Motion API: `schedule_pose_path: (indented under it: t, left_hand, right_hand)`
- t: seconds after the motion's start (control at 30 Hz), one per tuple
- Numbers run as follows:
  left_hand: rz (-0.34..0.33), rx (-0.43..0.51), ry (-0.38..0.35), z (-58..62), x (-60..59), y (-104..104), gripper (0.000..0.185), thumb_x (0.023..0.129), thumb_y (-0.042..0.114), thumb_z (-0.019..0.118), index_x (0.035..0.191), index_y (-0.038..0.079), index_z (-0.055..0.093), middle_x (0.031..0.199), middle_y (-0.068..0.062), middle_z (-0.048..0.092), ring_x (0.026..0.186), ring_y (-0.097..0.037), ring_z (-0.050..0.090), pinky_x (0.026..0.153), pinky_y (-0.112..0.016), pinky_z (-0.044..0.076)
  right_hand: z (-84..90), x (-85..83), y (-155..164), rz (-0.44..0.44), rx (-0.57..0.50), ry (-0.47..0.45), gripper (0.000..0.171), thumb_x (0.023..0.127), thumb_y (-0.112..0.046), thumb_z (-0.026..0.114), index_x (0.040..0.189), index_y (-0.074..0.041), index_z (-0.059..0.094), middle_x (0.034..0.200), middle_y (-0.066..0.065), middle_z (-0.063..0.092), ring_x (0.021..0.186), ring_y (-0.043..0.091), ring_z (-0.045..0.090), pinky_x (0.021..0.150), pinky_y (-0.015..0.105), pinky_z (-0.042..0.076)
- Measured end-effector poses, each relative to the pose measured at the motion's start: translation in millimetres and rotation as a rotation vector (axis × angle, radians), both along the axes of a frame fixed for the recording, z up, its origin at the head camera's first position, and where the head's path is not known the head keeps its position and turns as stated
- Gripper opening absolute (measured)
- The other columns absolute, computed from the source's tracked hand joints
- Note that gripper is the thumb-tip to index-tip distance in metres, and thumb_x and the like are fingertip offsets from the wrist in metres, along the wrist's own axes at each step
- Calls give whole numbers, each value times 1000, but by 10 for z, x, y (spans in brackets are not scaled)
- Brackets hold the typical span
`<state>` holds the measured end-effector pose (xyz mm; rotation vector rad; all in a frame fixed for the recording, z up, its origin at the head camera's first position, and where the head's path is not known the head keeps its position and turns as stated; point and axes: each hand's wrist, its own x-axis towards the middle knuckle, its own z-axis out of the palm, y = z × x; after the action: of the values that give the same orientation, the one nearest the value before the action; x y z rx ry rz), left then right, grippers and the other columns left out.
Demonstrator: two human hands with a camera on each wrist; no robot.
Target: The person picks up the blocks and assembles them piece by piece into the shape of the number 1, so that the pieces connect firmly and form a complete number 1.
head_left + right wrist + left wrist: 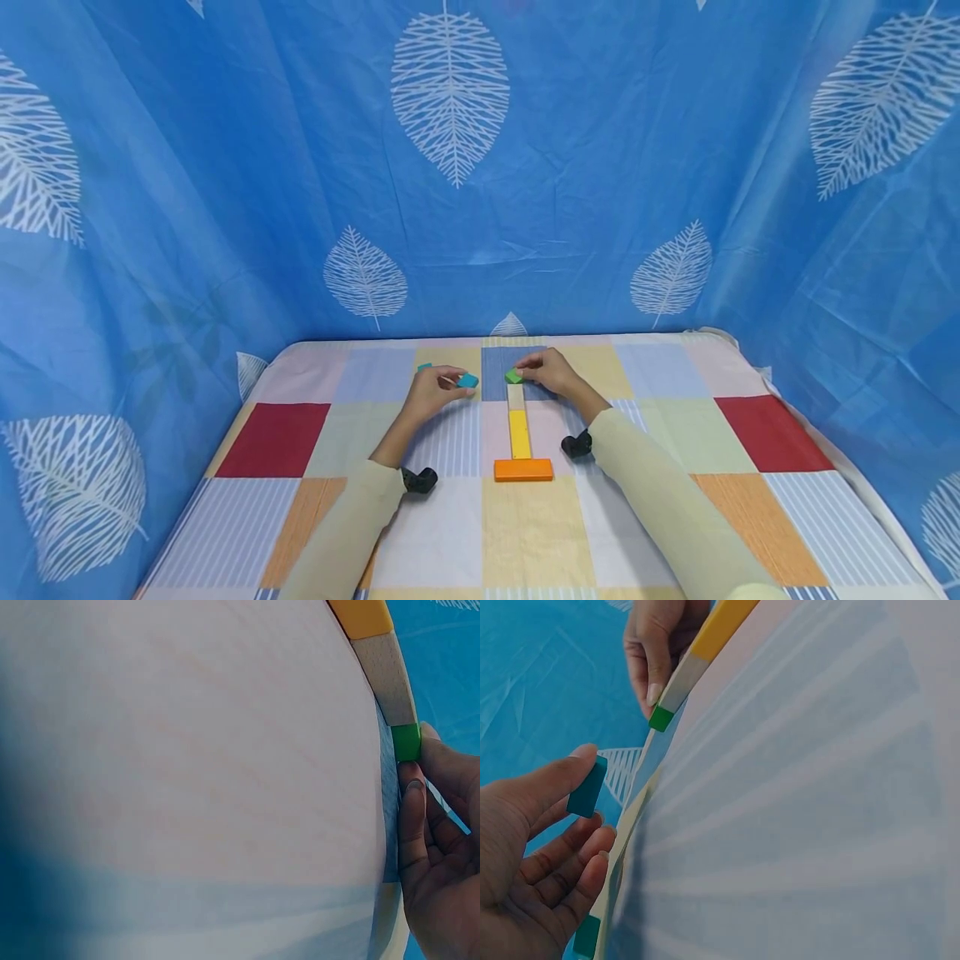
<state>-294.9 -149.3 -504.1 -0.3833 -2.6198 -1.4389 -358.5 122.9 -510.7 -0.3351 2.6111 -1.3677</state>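
Note:
My left hand (437,388) pinches a teal block (589,787) between thumb and fingertip, raised off the cloth. A second teal block (424,367) lies behind that hand, partly hidden by it. Across from it, my right hand (550,372) holds a small green block (406,742) by its side with thumb and fingers. The green block sits at the far end of a line of blocks, touching a bare wood block (516,397). Then comes a long yellow block (520,434), and an orange block (522,471) lies crosswise at the near end.
A patchwork cloth (405,533) covers the table. Blue curtains (540,208) with white leaf prints hang behind it and along both sides. Each wrist carries a black camera, such as the one on the right wrist (576,444).

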Motion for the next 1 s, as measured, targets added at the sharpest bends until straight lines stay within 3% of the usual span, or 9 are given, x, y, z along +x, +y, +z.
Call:
schedule_pose_path:
  t: [0.37,0.63,1.0]
  left_hand:
    - [-35,22,-14,-59,-113,110,38,83,18,86,116,2,75,98,-14,73,84,-26,71,76,-40,59]
    - [0,-18,-31,-96,-129,227,37,83,20,86,115,6,77,98,-9,74,84,-23,70,78,-38,59]
    - [-61,-33,-15,-63,-167,328,38,85,18,84,118,1,75,101,-15,74,86,-27,71,75,-38,59]
  right_hand:
    - [-2,-9,-12,4,-14,7,20,97,-18,70,111,-6,78,106,8,72,86,18,62,72,29,53]
    - [-11,9,1,-1,-13,1,19,97,-17,70,111,-6,78,106,7,72,87,18,63,74,31,54]
    - [11,28,-10,0,-15,-6,21,97,-18,70,112,-5,77,106,8,73,87,17,64,73,31,54]
